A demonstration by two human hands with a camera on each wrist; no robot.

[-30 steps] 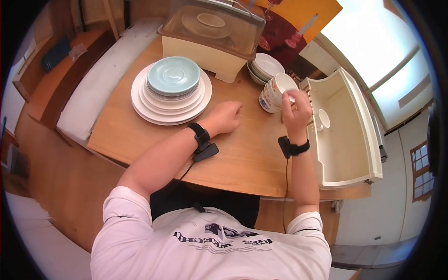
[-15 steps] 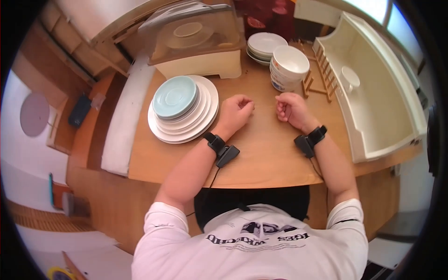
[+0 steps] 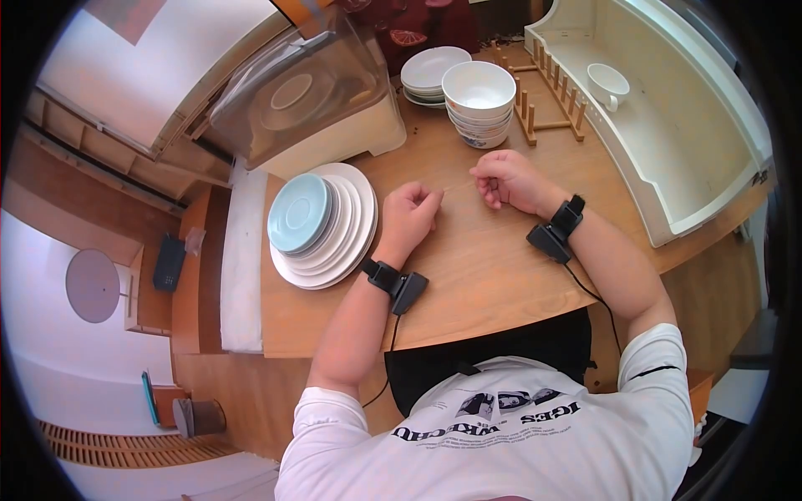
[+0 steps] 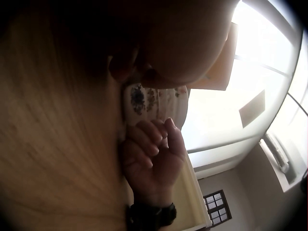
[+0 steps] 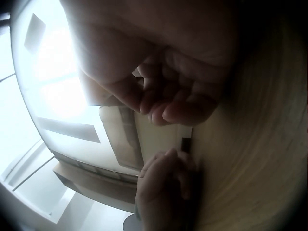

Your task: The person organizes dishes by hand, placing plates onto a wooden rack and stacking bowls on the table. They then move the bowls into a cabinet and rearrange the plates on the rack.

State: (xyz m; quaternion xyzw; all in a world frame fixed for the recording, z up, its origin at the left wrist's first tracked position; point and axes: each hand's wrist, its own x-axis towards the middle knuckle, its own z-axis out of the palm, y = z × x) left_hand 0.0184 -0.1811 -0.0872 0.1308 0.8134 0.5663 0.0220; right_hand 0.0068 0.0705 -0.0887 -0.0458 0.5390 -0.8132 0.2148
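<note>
My left hand [image 3: 409,219] rests on the table [image 3: 468,275], loosely curled and holding nothing, just right of a stack of white plates [image 3: 361,219] topped by pale blue saucers [image 3: 298,214]. Facing it, my right hand [image 3: 516,184] lies with bent fingers and an empty palm, in front of the stacked patterned bowls [image 3: 479,88]. The two hands are apart. In the left wrist view the bowls [image 4: 156,102] show behind my right hand [image 4: 154,159]. Loosely bent, empty fingers of my right hand [image 5: 159,67] fill the upper part of the right wrist view.
Behind the bowls is a smaller stack of white plates [image 3: 434,67]. A wooden rack [image 3: 551,125] stands to their right, beside a large cream bin [image 3: 685,159] with a white cup [image 3: 607,83] inside. At the back left sits a cream box [image 3: 351,125] with a translucent lid.
My right hand has come away from the bowls and down onto the table, towards my left hand. My left hand stays near the plates. The head view has turned.
</note>
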